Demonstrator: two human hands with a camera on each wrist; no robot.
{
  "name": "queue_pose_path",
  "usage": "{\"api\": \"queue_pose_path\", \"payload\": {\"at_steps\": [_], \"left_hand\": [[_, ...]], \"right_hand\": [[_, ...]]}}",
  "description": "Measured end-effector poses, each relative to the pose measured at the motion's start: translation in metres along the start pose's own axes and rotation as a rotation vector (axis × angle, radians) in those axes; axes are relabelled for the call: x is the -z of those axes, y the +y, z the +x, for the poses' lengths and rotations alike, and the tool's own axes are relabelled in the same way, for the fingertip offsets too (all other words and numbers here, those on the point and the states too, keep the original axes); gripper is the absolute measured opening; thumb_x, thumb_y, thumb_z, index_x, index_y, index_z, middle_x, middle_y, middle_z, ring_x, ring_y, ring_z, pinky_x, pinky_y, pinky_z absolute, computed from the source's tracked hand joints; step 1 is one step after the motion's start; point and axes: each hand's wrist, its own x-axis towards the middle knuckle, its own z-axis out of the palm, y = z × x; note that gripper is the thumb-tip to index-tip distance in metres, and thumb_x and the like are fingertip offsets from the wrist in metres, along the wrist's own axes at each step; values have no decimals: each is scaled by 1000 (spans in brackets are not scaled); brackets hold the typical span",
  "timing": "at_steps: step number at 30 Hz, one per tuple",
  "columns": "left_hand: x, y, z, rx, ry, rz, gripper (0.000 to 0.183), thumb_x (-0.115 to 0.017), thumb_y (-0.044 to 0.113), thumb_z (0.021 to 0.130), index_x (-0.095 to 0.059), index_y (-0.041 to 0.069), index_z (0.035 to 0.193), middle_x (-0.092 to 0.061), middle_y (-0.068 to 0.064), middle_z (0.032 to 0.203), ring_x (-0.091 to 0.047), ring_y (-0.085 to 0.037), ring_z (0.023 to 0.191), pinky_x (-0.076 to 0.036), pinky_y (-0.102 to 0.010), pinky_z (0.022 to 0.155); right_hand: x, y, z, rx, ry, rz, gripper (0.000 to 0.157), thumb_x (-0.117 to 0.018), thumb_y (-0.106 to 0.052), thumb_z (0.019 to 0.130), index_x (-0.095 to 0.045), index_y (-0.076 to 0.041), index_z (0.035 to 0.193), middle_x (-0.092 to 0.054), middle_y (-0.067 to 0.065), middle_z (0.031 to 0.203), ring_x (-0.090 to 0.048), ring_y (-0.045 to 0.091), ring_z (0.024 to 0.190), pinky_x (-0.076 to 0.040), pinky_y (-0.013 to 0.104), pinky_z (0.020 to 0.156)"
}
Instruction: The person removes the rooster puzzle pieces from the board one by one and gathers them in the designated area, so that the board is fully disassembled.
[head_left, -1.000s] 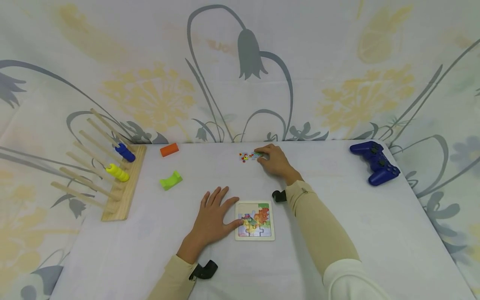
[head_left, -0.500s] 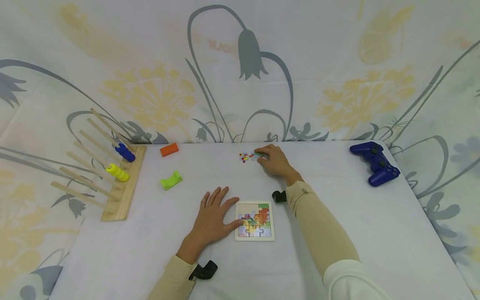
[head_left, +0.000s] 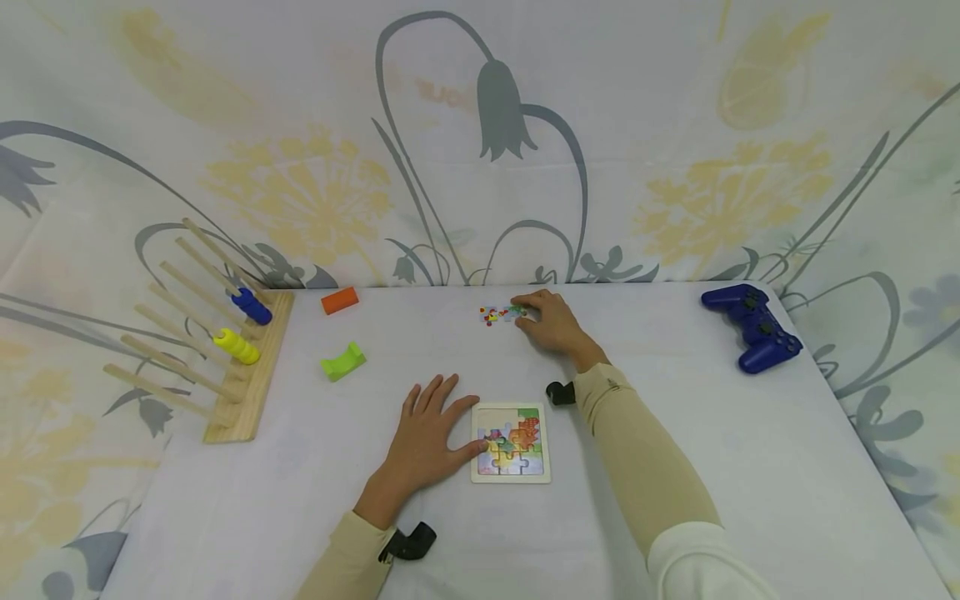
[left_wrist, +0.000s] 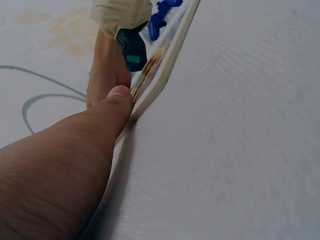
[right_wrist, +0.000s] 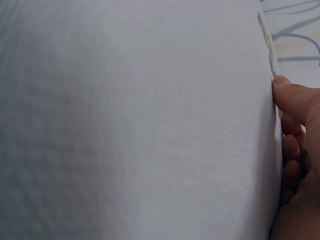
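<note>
A small jigsaw puzzle (head_left: 510,462) in a pale square frame lies on the table, its picture partly filled in, with a bare patch at the upper left. My left hand (head_left: 420,442) rests beside it with fingers spread; its thumb (left_wrist: 117,95) lies over the frame's left edge and the index fingertip is by the top left corner. Farther back, my right hand (head_left: 553,323) pinches a puzzle piece (head_left: 519,309) between thumb and index finger, flat on the table. Just left of it lie loose colourful puzzle pieces (head_left: 491,315). My fingers partly hide the pinched piece.
On the left stands a wooden peg rack (head_left: 258,392) with blue rings (head_left: 251,306) and yellow rings (head_left: 236,346). Near it lie an orange block (head_left: 340,300) and a green curved block (head_left: 343,362). A blue game controller (head_left: 752,327) lies at the right, by the table's edge.
</note>
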Motion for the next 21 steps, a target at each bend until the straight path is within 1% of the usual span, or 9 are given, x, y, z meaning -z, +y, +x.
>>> {"api": "queue_pose_path", "payload": {"at_steps": [7,13,17,21], "left_hand": [[1,0,-1,-3,-6,-25,67,-69,61,88,-58,24,143,-38,-13,163,-27,-37,155,-17,-62,125],[-1,-3,-1,5,-16,-1,68,-67,63,88,-57,25,144,-37,-11,164,-26,-35,155,-17,-60,126],[-2,-4,-1,3,-10,3,69,-67,64,88,-57,26,144,-38,-11,163,-27,-35,155,-18,-61,126],[-2,-4,-1,2,-9,6,69,-67,65,88,-57,26,144,-37,-11,163,-27,-35,155,-18,-61,125]], "right_hand": [[0,4,-2,12,13,44,50,-61,-23,102,-52,-9,149,-53,17,146,-45,37,137,-33,52,120],[-1,9,-8,21,44,123,60,-63,-20,101,-41,-1,153,-57,18,140,-51,34,132,-37,49,118],[-2,11,-20,15,47,169,64,-63,-19,101,-36,0,155,-57,18,139,-52,34,131,-38,49,118],[-2,13,-36,-1,41,200,64,-64,-21,101,-37,-3,156,-57,16,140,-52,33,133,-37,49,119]]}}
